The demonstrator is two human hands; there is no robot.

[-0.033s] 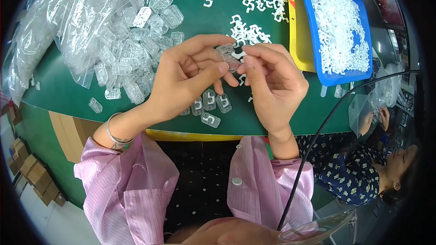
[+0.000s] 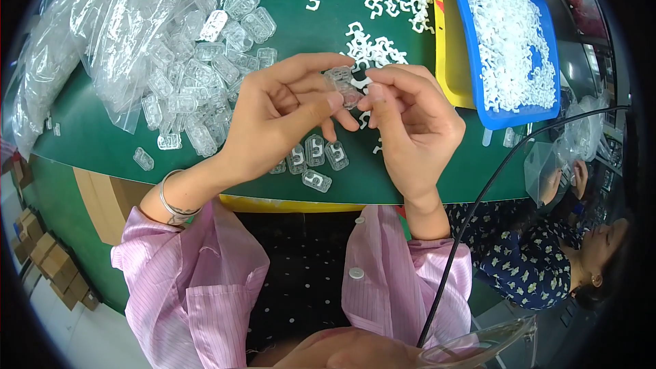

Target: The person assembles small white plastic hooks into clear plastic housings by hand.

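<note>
My left hand [image 2: 277,113] pinches a small clear plastic case [image 2: 340,82] between thumb and fingers, above the green table. Close against the case's right side, my right hand [image 2: 417,123] has thumb and forefinger closed on a small white curved clip [image 2: 361,83]. The fingertips hide part of this clip, so I cannot tell how far it sits inside the case. Below my hands several clear cases [image 2: 316,150] lie on the table, with white clips visible in them. Behind my right fingers is a loose pile of white clips [image 2: 376,51].
Many clear cases [image 2: 198,72] are heaped at left by large clear plastic bags [image 2: 116,34]. A blue tray [image 2: 488,117] of white clips rests against a yellow bin [image 2: 454,89]. A black cable [image 2: 478,198] crosses at right, near another person [image 2: 523,260].
My right fingertips and the clip have shifted very slightly at the case's edge. My left hand stays nearly still. The other person's hands have moved a little.
</note>
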